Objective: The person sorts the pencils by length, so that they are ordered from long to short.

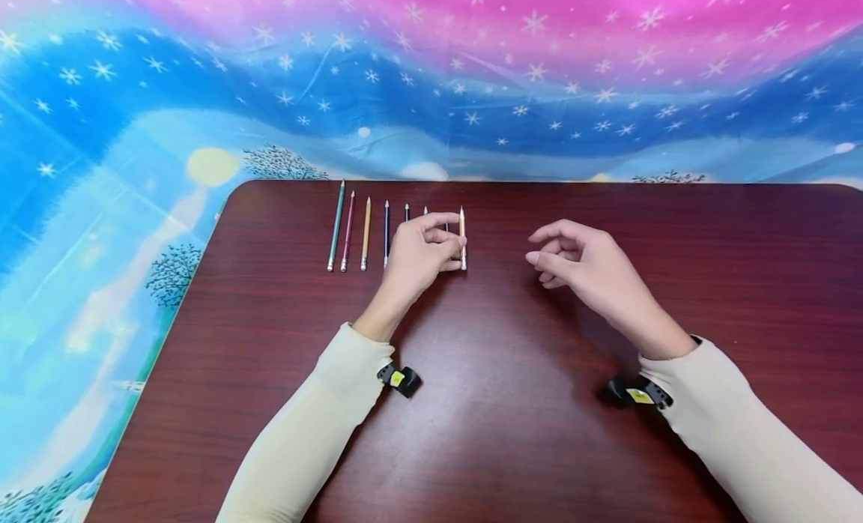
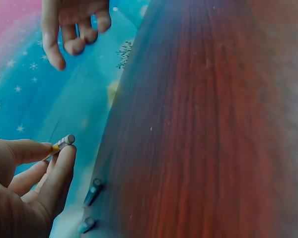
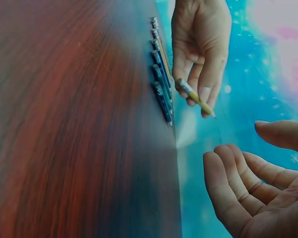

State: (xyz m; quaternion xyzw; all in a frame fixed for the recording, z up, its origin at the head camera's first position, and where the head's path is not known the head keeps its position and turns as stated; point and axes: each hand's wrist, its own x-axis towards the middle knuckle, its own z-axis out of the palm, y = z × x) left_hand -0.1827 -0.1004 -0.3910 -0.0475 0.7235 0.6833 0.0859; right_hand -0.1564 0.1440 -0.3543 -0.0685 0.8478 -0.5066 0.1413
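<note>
My left hand (image 1: 416,252) pinches a short yellow pencil (image 1: 462,227) between thumb and fingers, its sharpened tip pointing away and its eraser end toward me. In the right wrist view this pencil (image 3: 194,97) is held off the table. To the right, my right hand (image 1: 596,268) hovers with loosely bent fingers, thumb apart from them, touching nothing. Left of the held pencil lies a row of pencils: a teal pencil (image 1: 335,229), a maroon pencil (image 1: 347,234), a yellow-orange pencil (image 1: 365,237), a dark blue pencil (image 1: 387,227) and others partly hidden behind my left hand.
The dark red-brown wooden table (image 1: 512,433) has its far edge just beyond the pencil tips. Behind and to the left hangs a blue and pink cloth (image 1: 404,73) with snowflakes. A small black camera (image 1: 404,381) sits on each cream sleeve (image 1: 303,425).
</note>
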